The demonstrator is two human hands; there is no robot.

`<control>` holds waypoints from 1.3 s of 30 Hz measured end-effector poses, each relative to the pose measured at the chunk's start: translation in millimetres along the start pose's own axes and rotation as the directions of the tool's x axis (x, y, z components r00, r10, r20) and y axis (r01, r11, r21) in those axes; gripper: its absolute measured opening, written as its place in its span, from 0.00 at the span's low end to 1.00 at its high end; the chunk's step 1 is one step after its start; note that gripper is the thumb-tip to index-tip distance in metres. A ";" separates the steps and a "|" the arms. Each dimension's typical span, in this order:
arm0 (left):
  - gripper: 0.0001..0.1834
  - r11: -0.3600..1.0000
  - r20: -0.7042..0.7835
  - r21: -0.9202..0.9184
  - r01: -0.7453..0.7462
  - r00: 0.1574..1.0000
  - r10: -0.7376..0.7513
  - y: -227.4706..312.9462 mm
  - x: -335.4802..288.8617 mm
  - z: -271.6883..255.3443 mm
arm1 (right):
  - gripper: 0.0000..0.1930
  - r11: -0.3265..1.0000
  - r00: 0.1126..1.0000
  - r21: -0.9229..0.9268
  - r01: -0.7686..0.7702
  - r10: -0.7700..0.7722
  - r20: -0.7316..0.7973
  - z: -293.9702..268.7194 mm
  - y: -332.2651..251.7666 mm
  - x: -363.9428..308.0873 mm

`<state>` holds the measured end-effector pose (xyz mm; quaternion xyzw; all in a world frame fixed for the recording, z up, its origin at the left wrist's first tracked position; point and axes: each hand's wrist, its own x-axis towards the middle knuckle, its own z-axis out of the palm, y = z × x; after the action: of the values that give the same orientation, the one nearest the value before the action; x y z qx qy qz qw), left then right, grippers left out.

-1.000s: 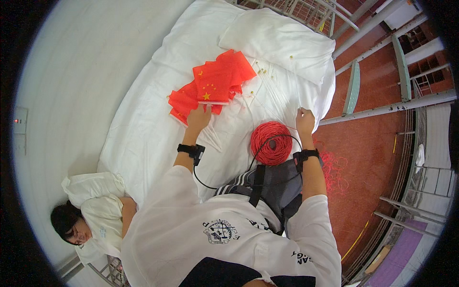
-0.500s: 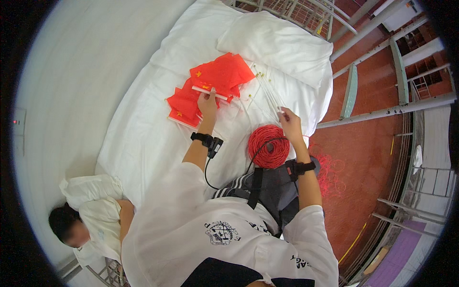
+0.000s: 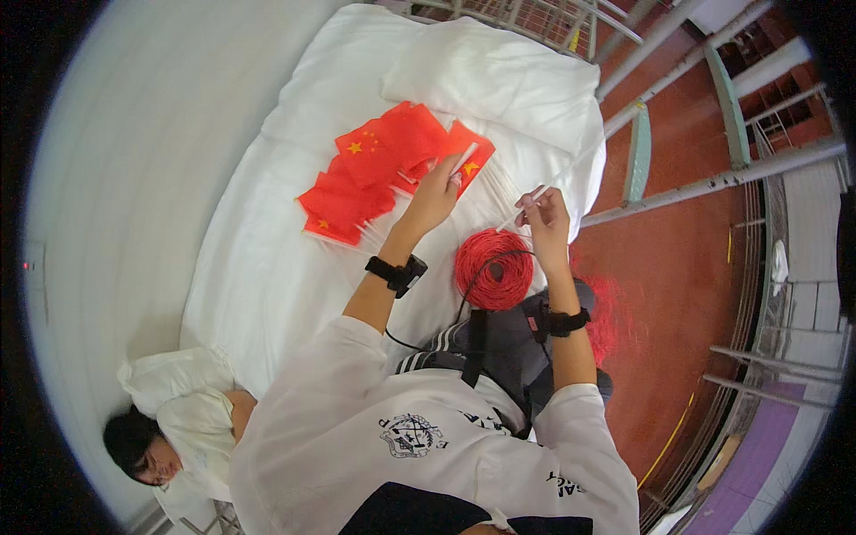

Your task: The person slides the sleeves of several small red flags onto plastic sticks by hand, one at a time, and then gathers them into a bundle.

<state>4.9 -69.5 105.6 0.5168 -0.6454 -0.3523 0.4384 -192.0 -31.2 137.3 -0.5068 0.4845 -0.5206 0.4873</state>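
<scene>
Left hand point(image 3: 434, 198) grips red flag point(image 3: 478, 152), right hand point(image 3: 546, 216) white stick point(image 3: 506, 224), near bed's point(image 3: 267, 241) right edge, apparently for pairing; alignment required.

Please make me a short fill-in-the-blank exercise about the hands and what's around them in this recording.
1. The left hand holds a red ____.
2. The right hand holds a thin stick coloured ____.
3. The round coil of cord is coloured ____.
4. The band around the left wrist is ____.

Missing words: flag; white; red; black.
</scene>
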 end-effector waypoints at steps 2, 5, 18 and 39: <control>0.19 0.987 0.021 0.042 -0.154 0.988 0.153 8.1 -4.3 6.4 | 0.05 0.995 0.996 0.070 0.065 -0.068 0.049 -5.8 -20.4 -4.0; 0.17 0.994 0.234 -0.040 -0.104 0.966 0.111 41.8 -9.2 11.2 | 0.05 0.993 0.994 0.049 0.109 -0.110 0.019 -24.3 -33.8 -13.6; 0.12 0.998 0.440 -0.035 0.051 0.897 -0.031 40.8 -19.2 46.2 | 0.04 0.927 0.905 0.304 0.220 -0.077 -0.419 -45.0 -14.5 -34.5; 0.15 0.951 0.466 -0.300 0.073 0.881 0.079 47.3 -27.1 46.7 | 0.05 0.885 0.923 0.389 0.255 -0.103 -0.371 -38.5 -11.0 -46.0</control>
<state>-53.3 -32.7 125.9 0.3391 -0.6704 -0.5634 0.3438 -230.1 15.7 145.1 -0.3321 0.3848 -0.7373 0.4450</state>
